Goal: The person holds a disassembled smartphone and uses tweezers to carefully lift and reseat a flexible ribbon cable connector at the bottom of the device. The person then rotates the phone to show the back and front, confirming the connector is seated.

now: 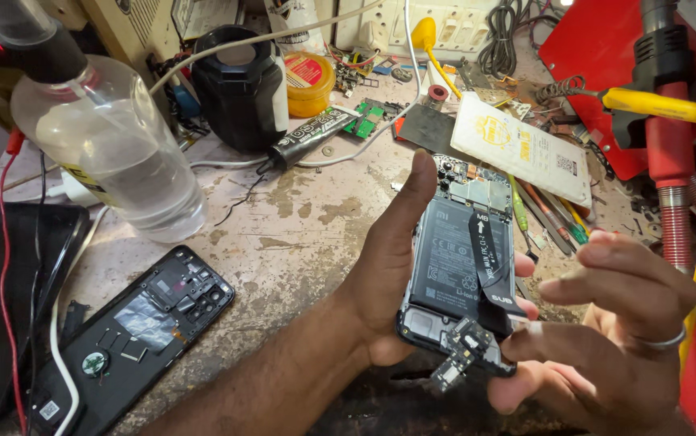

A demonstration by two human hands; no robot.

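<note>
Black and opened up, the phone point(457, 266) is held above the tabletop point(299, 234) with its back cover off, so the battery point(445, 258) and a dark flat ribbon cable point(487, 262) running down its middle are bare. The left hand point(384, 274) grasps the phone from the side, thumb stretched up along its left edge and fingertips showing past the right edge. The right hand point(606, 331), with a ring on one finger, pinches at the phone's lower end, where a small circuit board point(465, 355) hangs loose from the bottom corner.

Lower left on the tabletop lies the removed black back cover point(142, 331), inner side up. Beside it, at the far left, is a dark flat slab with a red wire point(5, 266) across it. Behind stands a clear plastic bottle point(114, 145), partly filled with clear liquid. Farther back are a black cylinder-shaped jar point(239, 85), a yellow tub point(309, 85) and a black tube point(316, 133) lying flat. A white packet point(522, 149) lies just behind the phone.
</note>
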